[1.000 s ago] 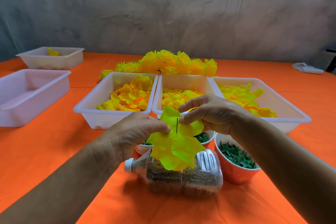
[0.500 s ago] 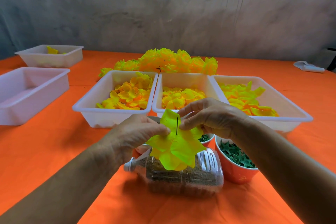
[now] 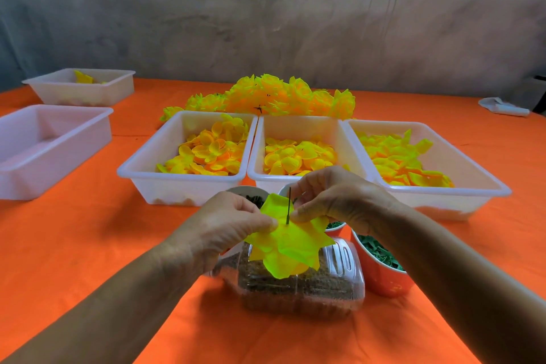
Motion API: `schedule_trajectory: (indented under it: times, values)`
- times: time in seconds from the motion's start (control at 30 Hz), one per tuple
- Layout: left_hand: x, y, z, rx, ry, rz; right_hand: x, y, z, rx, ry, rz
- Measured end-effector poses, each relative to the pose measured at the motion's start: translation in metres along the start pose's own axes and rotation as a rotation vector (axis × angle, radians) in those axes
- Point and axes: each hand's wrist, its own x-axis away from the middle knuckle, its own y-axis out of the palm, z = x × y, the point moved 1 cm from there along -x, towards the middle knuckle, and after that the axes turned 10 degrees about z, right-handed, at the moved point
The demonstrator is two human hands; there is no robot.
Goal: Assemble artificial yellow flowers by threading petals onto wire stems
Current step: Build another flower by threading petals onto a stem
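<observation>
Bright yellow fabric petal layer [image 3: 288,241], threaded on thin dark wire stem [image 3: 288,204], held above clear plastic bottle [image 3: 298,281] lying on orange counter [image 3: 88,230]; left hand [image 3: 227,223] and right hand [image 3: 334,201] fingers pinch its upper edges.

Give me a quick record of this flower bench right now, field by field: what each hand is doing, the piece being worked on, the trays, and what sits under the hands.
left hand: pinches the left edge of the petal layer
right hand: pinches the petal layer beside the wire
petal layer: yellow-green, held above the bottle
wire: dark, pokes up through the petal layer
petal trays: three white, side by side, middle one
finished flowers: piled behind the trays
bottle: clear, lying on its side
</observation>
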Motion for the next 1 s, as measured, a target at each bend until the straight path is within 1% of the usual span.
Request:
schedule_trajectory:
  times: [0.2, 0.27, 0.33, 0.37, 0.43, 0.5, 0.57, 0.63, 0.7, 0.8, 0.9, 1.0]
  values:
    - [-0.001, -0.002, -0.008, -0.062, 0.072, -0.072, 0.003, 0.002, 0.008, -0.029, 0.029, 0.016]
    - [-0.001, -0.005, -0.012, -0.116, 0.139, -0.001, 0.007, 0.002, 0.011, -0.047, 0.019, 0.062]
    - [0.002, -0.007, -0.012, -0.182, 0.248, 0.119, 0.01, 0.004, 0.014, -0.097, -0.059, 0.128]
    - [0.005, -0.008, -0.009, -0.174, 0.313, 0.164, 0.012, 0.005, 0.015, -0.105, -0.114, 0.168]
    - [0.012, -0.007, -0.004, -0.137, 0.459, 0.199, 0.015, 0.006, 0.017, -0.079, -0.223, 0.249]
    - [0.016, -0.006, 0.001, -0.182, 0.587, 0.237, 0.019, 0.006, 0.02, -0.03, -0.327, 0.318]
    - [0.019, -0.006, 0.004, -0.278, 0.662, 0.304, 0.023, 0.006, 0.024, 0.039, -0.409, 0.39]
    - [0.02, -0.005, 0.006, -0.284, 0.72, 0.311, 0.026, 0.006, 0.027, 0.06, -0.465, 0.429]
    - [0.02, -0.002, 0.007, -0.277, 0.768, 0.264, 0.029, 0.006, 0.03, 0.051, -0.489, 0.425]
    - [0.017, 0.003, 0.004, -0.287, 0.792, 0.195, 0.031, 0.008, 0.034, 0.089, -0.48, 0.374]
    - [0.013, 0.008, -0.003, -0.29, 0.807, 0.204, 0.032, 0.01, 0.039, 0.054, -0.435, 0.32]
    - [0.01, 0.011, -0.01, -0.191, 0.784, 0.216, 0.031, 0.012, 0.043, -0.026, -0.397, 0.283]
